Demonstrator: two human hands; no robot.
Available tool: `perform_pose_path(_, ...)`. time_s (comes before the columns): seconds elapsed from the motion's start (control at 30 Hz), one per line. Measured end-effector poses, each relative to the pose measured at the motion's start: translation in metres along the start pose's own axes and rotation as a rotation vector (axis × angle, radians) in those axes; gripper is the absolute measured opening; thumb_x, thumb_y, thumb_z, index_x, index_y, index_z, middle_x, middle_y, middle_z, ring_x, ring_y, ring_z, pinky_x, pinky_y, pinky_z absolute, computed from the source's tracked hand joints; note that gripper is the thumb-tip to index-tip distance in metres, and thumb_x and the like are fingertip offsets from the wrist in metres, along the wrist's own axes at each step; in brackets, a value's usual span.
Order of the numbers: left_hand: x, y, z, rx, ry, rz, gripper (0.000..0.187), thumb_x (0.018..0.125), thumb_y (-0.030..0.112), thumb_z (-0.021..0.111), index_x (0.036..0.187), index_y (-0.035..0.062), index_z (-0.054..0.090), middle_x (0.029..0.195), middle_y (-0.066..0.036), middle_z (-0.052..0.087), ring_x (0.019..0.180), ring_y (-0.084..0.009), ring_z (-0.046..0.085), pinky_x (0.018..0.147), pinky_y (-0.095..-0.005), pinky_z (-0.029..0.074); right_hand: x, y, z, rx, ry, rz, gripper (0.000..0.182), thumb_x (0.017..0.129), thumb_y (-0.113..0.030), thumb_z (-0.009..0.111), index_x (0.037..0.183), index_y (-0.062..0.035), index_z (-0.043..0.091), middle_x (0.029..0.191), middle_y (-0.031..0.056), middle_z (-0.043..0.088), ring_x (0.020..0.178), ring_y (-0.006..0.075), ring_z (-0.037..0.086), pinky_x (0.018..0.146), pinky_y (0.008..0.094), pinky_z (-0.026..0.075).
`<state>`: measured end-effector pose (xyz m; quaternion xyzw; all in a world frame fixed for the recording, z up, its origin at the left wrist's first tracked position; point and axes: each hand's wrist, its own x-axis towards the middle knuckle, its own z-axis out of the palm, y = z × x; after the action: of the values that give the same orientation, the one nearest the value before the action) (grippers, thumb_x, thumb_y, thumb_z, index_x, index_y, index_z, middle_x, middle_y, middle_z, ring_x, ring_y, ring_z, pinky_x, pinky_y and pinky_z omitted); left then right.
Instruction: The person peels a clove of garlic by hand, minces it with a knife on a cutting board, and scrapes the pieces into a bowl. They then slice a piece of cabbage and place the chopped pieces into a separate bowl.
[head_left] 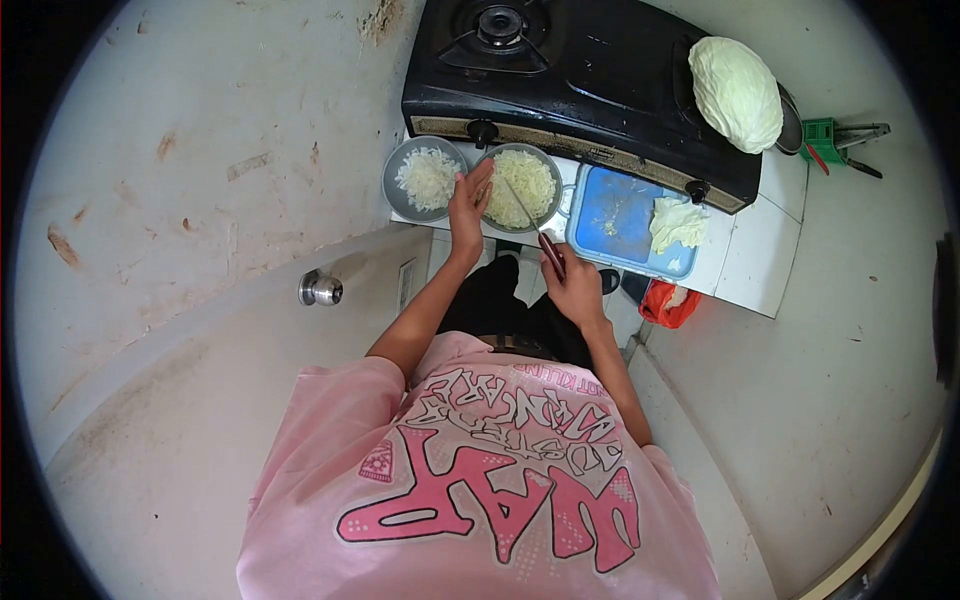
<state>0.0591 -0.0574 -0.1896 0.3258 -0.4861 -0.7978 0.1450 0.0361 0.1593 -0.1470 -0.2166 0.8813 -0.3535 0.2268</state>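
My right hand (574, 287) is wrapped round the dark red handle of a knife (551, 257). Its blade points up and left over a bowl of chopped pale green cabbage (527, 180). My left hand (466, 208) lies between this bowl and a second one, fingers stretched out along the cabbage bowl's left rim. The second grey bowl (391, 189), to the left, holds chopped whitish pieces (428, 178). Right of the knife is a blue tray (606, 212) with small scraps and a loose cabbage leaf (678, 223) on it.
Behind the bowls stands a black gas stove (590, 75) with a cabbage head (735, 95) on its right end. A green holder (820, 136) with utensils is at the far right. Below the counter hangs a red bag (668, 304). A door knob (320, 288) juts out at left.
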Motion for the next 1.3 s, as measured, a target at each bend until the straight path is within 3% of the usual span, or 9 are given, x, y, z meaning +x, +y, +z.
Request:
perform_pose_path(0.33, 0.003, -0.001, 0.001, 0.054, -0.002, 0.005, 0.07, 0.111, 0.052, 0.021, 0.144, -0.0014, 0.053, 0.149, -0.013, 0.054, 0.141, -0.0238, 0.047, 0.123, -0.0389, 0.029, 0.018, 0.008, -0.02, -0.068, 0.153, 0.058, 0.026, 0.096, -0.027, 0.065, 0.105, -0.0022, 0.067, 0.069, 0.0206, 0.068, 0.064, 0.0384, 0.07, 0.06, 0.0479, 0.055)
perform_pose_path(0.63, 0.002, 0.004, 0.005, 0.099, 0.01, -0.025, 0.07, 0.11, 0.055, 0.023, 0.143, 0.0034, 0.055, 0.149, -0.009, 0.056, 0.142, -0.0222, 0.045, 0.123, -0.0393, 0.022, 0.01, 0.0, -0.011, -0.194, 0.061, 0.04, 0.028, 0.096, -0.03, 0.064, 0.102, -0.0025, 0.065, 0.07, 0.0229, 0.068, 0.068, 0.0436, 0.07, 0.062, 0.0525, 0.055)
perform_pose_path(0.83, 0.004, 0.0, -0.001, 0.067, 0.003, -0.028, 0.072, 0.109, 0.058, 0.023, 0.143, 0.0022, 0.054, 0.149, -0.01, 0.055, 0.143, -0.0219, 0.044, 0.123, -0.0392, 0.023, 0.007, -0.002, -0.017, -0.099, 0.087, 0.045, 0.028, 0.095, -0.028, 0.066, 0.107, -0.0029, 0.068, 0.071, 0.0219, 0.068, 0.065, 0.0411, 0.069, 0.061, 0.0483, 0.055)
perform_pose_path(0.93, 0.004, -0.002, -0.004, 0.04, 0.003, -0.035, 0.075, 0.109, 0.059, 0.022, 0.144, 0.001, 0.053, 0.15, -0.012, 0.054, 0.143, -0.0223, 0.043, 0.123, -0.0386, 0.023, 0.007, -0.002, -0.018, -0.01, -0.026, -0.065, 0.026, 0.095, -0.029, 0.066, 0.105, -0.0052, 0.066, 0.071, 0.0209, 0.069, 0.066, 0.0423, 0.069, 0.064, 0.0502, 0.055)
perform_pose_path(1.13, 0.007, 0.009, 0.001, -0.15, -0.026, -0.015, 0.081, 0.106, 0.064, 0.021, 0.147, 0.0015, 0.05, 0.153, -0.012, 0.051, 0.145, -0.0232, 0.042, 0.122, -0.0365, 0.025, 0.017, -0.004, -0.011, -0.092, -0.009, 0.018, 0.025, 0.093, -0.027, 0.068, 0.107, -0.0061, 0.067, 0.073, 0.0201, 0.069, 0.066, 0.0405, 0.069, 0.063, 0.0491, 0.054)
perform_pose_path(1.23, 0.006, 0.023, 0.009, -0.218, -0.03, -0.022, 0.082, 0.105, 0.066, 0.02, 0.149, 0.0024, 0.048, 0.154, -0.011, 0.049, 0.145, -0.0232, 0.042, 0.121, -0.0357, 0.026, 0.016, -0.013, -0.016, 0.01, 0.009, -0.003, 0.024, 0.093, -0.026, 0.069, 0.107, -0.0063, 0.068, 0.072, 0.0189, 0.069, 0.065, 0.0396, 0.069, 0.062, 0.0483, 0.054)
perform_pose_path(1.3, 0.007, 0.026, 0.013, -0.204, -0.051, -0.012, 0.083, 0.105, 0.067, 0.02, 0.15, 0.0031, 0.047, 0.155, -0.011, 0.048, 0.145, -0.0234, 0.042, 0.121, -0.036, 0.027, 0.013, -0.013, -0.019, 0.039, -0.008, -0.059, 0.025, 0.092, -0.026, 0.07, 0.105, -0.005, 0.069, 0.071, 0.0197, 0.068, 0.064, 0.0373, 0.07, 0.061, 0.0443, 0.054)
